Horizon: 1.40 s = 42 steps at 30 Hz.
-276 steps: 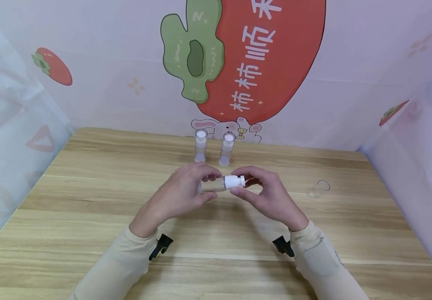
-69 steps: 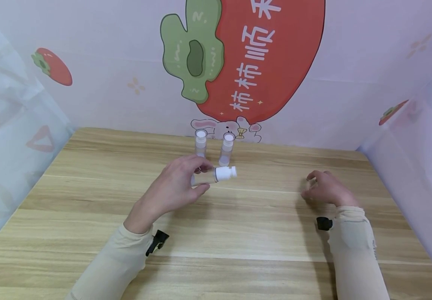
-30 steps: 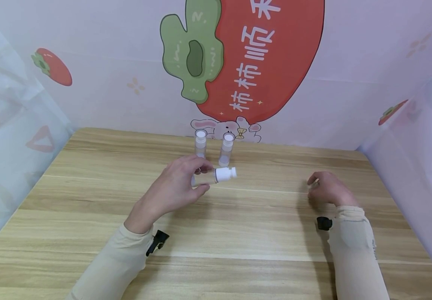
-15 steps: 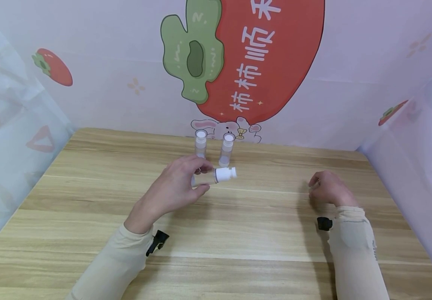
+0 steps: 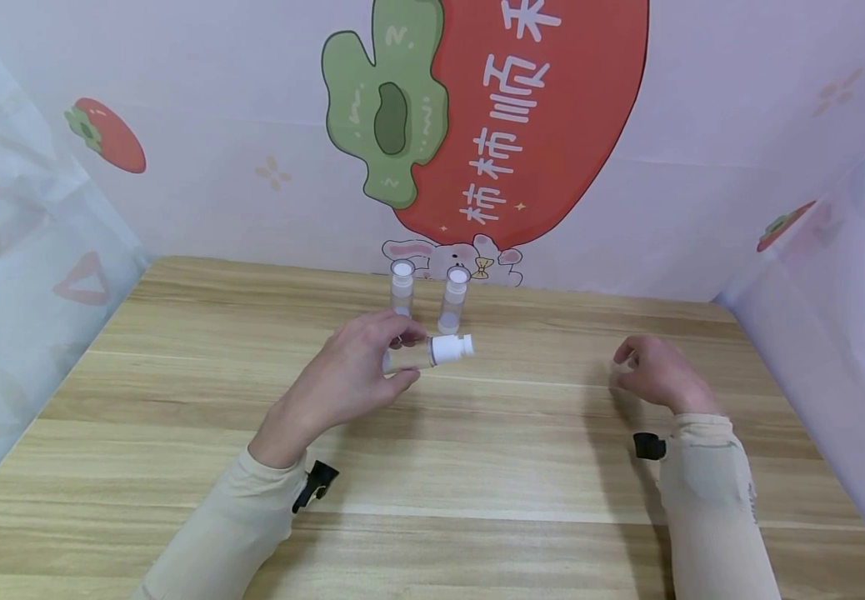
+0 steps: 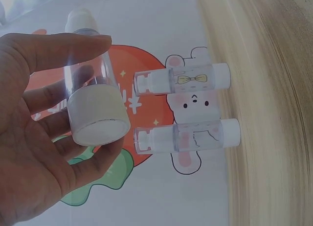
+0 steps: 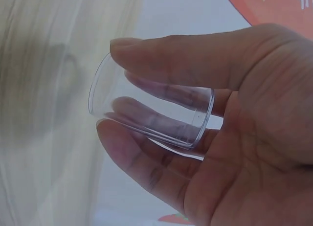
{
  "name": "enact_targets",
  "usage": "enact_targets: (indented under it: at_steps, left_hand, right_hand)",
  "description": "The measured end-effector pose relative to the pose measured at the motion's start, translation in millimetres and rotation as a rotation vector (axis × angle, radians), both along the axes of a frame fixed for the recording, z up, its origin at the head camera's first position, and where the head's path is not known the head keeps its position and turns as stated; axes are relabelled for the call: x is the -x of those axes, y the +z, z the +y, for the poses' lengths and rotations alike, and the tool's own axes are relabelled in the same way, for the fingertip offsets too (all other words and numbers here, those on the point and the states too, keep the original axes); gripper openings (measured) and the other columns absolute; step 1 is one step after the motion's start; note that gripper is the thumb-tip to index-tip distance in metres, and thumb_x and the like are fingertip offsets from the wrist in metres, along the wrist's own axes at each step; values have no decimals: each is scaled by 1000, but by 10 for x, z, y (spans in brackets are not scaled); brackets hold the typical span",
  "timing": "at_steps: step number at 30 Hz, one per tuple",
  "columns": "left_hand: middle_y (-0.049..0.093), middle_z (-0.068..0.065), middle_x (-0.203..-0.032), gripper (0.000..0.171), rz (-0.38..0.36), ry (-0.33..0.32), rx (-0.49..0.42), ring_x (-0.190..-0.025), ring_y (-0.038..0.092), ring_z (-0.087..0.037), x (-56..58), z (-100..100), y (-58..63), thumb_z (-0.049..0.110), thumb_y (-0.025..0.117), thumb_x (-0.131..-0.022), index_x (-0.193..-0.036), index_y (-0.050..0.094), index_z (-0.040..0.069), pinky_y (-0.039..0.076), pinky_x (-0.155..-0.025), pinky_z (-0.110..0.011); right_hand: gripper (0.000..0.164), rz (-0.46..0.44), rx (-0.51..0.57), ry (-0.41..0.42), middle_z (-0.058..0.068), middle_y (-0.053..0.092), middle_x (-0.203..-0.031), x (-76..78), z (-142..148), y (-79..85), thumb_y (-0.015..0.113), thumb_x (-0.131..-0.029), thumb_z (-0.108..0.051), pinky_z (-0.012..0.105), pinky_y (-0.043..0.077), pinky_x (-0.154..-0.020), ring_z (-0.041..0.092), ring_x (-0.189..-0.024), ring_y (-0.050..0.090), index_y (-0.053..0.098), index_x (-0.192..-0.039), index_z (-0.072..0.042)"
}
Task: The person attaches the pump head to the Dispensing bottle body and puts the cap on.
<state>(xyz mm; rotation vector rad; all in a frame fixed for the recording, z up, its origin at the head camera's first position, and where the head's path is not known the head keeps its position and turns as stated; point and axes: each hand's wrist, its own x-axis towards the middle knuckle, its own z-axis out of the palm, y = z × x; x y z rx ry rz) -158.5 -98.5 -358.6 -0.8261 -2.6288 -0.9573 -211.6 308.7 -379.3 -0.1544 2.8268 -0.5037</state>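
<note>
My left hand (image 5: 353,367) grips a small clear pump bottle (image 5: 447,348), tipped on its side with the white pump end pointing right. In the left wrist view its white base (image 6: 98,113) faces the camera, thumb and fingers wrapped round the clear body. Over at the right of the table, my right hand (image 5: 661,375) pinches a clear cylindrical cap (image 7: 181,106) between thumb and fingers. The right wrist view shows this cap see-through, held just above the wood. Two similar bottles, one left (image 5: 402,287) and one right (image 5: 453,300), stand upright with clear caps on.
The wooden table (image 5: 477,500) runs back to a wall sheet (image 5: 215,192) printed with a big red fruit and a rabbit. Pale sheets also flank the left and right sides. Both standing bottles are near the back edge, just beyond my left hand.
My right hand has left the bottle, gone right to the clear cap lying on the table, and taken hold of it, rising slightly just now. My left hand still holds the bottle.
</note>
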Motion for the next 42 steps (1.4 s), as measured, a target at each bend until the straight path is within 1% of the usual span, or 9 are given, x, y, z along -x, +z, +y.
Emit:
enact_targets:
  at_steps: [5, 10, 18, 33, 42]
  left_hand:
    - [71, -4, -103, 37, 2, 3, 2, -92, 65, -21, -2, 2, -1, 4, 87, -76, -110, 72, 4, 54, -83, -39]
    - [71, -5, -103, 37, 6, 3, 1, -93, 66, -22, 0, 6, -1, 4, 87, -77, -110, 72, 4, 54, -84, -40]
    - [71, -5, -102, 36, 19, -3, -6, -94, 67, -21, 6, 6, -11, 5, 88, -77, -109, 71, 4, 55, -84, -39]
    - [71, -4, -104, 38, 10, -11, -13, -93, 66, -20, -1, 13, -11, 6, 88, -77, -111, 71, 4, 55, -83, -39]
    - [70, -4, -103, 39, 11, -2, -1, -91, 64, -20, -3, 17, -16, 4, 88, -77, -112, 71, 4, 55, -82, -39]
  right_hand:
    - [34, 27, 4, 28, 31, 62, -117, -19, -60, 40, 73, -91, -15, 56, 51, -80, 45, -104, 60, 63, -117, 5]
    - [33, 33, 24, 48, 26, 64, -118, -45, -133, 98, 72, -92, -15, 56, 50, -85, 42, -108, 60, 64, -118, 3]
    - [32, 67, 40, 94, 22, 68, -113, -89, -229, 177, 73, -91, -14, 54, 51, -84, 40, -106, 62, 64, -118, 2]
    - [30, 95, 51, 115, 19, 69, -115, -181, -389, 267, 72, -91, -12, 52, 51, -87, 38, -108, 64, 65, -118, 0]
    - [29, 160, 86, 160, 17, 69, -115, -221, -459, 311, 73, -90, -10, 51, 52, -88, 35, -105, 65, 66, -116, 0]
